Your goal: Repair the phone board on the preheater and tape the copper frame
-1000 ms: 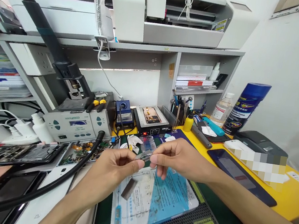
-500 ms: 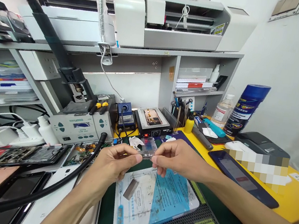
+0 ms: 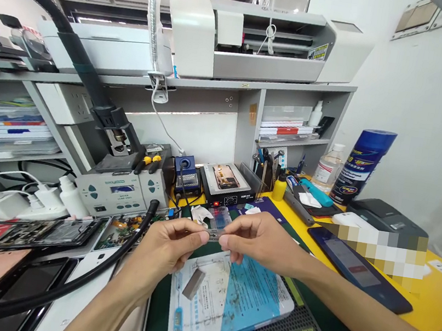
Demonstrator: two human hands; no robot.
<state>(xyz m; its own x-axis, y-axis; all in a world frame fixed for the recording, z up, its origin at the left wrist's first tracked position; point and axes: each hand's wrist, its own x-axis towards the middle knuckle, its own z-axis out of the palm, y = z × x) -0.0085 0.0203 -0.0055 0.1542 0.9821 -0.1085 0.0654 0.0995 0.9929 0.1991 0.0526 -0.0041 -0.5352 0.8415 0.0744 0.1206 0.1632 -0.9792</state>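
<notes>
My left hand [image 3: 171, 244] and my right hand [image 3: 255, 238] meet above a white and blue box [image 3: 242, 301], fingertips pinched. Between them is a small, thin, clear piece [image 3: 214, 233], gripped at its left end by my left thumb and finger and at its right end by my right ones. Its details are too small to tell. A small grey metal plate [image 3: 194, 284] lies on the left part of the box. Just behind my fingers sit a clear plastic case [image 3: 222, 217] and a crumpled white tissue [image 3: 200, 215].
Phones and boards lie at the left, crossed by a black hose [image 3: 106, 264]. A hot air station [image 3: 117, 191], a heating plate [image 3: 228, 186] and a yellow bottle [image 3: 279, 187] stand behind. At the right are a dark phone [image 3: 359, 269] and a blue spray can [image 3: 362, 167].
My right hand has shifted slightly left, closer to my left fingertips, and the clear piece now shows between them. The whole view has moved a little.
</notes>
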